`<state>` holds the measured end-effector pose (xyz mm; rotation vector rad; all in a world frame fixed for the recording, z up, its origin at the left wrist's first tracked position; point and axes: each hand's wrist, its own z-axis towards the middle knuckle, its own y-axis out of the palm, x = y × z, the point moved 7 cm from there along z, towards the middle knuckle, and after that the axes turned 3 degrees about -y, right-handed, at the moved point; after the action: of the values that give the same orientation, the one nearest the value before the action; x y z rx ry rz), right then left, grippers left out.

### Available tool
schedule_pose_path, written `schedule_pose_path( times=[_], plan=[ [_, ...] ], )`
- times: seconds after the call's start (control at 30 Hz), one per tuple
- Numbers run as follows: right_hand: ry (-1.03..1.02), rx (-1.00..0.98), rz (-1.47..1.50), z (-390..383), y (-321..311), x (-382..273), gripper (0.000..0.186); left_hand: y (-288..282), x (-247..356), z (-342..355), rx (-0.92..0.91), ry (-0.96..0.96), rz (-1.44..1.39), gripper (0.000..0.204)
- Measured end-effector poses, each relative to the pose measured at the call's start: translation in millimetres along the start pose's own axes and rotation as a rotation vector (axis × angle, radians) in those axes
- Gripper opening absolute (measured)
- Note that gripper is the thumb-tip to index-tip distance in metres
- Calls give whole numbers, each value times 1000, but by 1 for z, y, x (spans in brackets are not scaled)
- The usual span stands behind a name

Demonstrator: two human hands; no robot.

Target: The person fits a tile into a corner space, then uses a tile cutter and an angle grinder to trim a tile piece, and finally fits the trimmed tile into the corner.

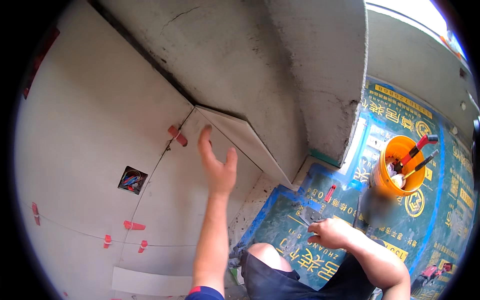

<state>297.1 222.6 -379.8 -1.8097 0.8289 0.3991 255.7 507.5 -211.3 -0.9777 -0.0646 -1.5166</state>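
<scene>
My left hand (217,167) reaches up in front of the large light-grey wall tile (170,200). Its thumb and forefinger are spread apart, with nothing between them. Beyond the fingertips, a narrow pale tile strip (245,140) stands angled against the bare concrete. A red tile-levelling wedge (177,136) sits on the joint left of this hand. Over my knees, my right hand (330,233) has its fingers curled. A flat grey blade (309,216), like a scraper's, shows at its fingertips; the grip is mostly hidden.
An orange bucket (377,175) holding red- and yellow-handled tools stands at the right on green printed floor sheeting (280,225). A red tool (330,193) lies on the sheeting. Wires fill a square wall box (132,180). A concrete column (325,75) juts out ahead.
</scene>
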Motion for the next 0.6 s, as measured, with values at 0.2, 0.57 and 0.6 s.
schedule_pose_path(
  times=[0.2,0.57,0.6],
  plan=[
    [-112,194,135,-20,-25,6,25,4,123,20,-314,830,606,54],
    [-210,52,96,-44,-12,-21,31,137,47,-57,-882,1167,1223,20],
    [-215,38,83,-47,-11,-22,30,140,38,-59,-890,1177,1213,20]
  ],
)
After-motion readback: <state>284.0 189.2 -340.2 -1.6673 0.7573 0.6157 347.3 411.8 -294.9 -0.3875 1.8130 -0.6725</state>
